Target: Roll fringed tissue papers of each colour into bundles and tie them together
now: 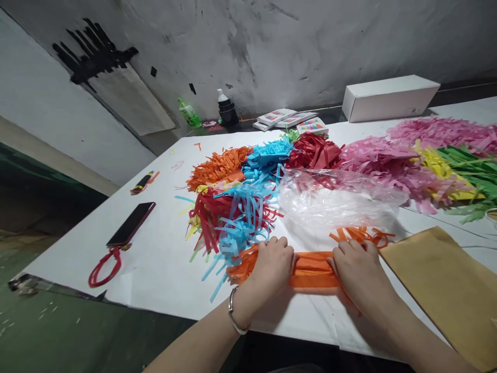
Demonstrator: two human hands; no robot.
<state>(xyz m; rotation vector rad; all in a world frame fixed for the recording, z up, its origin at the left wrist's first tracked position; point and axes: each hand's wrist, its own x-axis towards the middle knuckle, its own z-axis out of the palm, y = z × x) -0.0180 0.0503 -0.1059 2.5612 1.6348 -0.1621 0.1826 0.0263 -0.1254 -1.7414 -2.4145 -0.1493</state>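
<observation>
Near the front edge of the white table, a piece of orange tissue paper [315,270] stretches between my hands, its middle uncut and pleated lengthwise, its two ends cut into fringe. My left hand [274,264] is closed around its left part, with loose orange strips sticking out beyond the fingers. Around the right part my right hand [359,272] is closed too, and fringe shows above and below it. Behind my left hand lie light blue fringed tissue [236,233] and red fringed tissue [207,215]. A clear plastic bag [337,199] lies just beyond the orange piece.
Orange [219,168], blue, red and pink fringe bundles [384,166] line the back. A brown board [446,290] lies right of my right hand. A phone [132,224] with a red strap and a utility knife [143,182] lie left. A white box [390,98] stands by the wall.
</observation>
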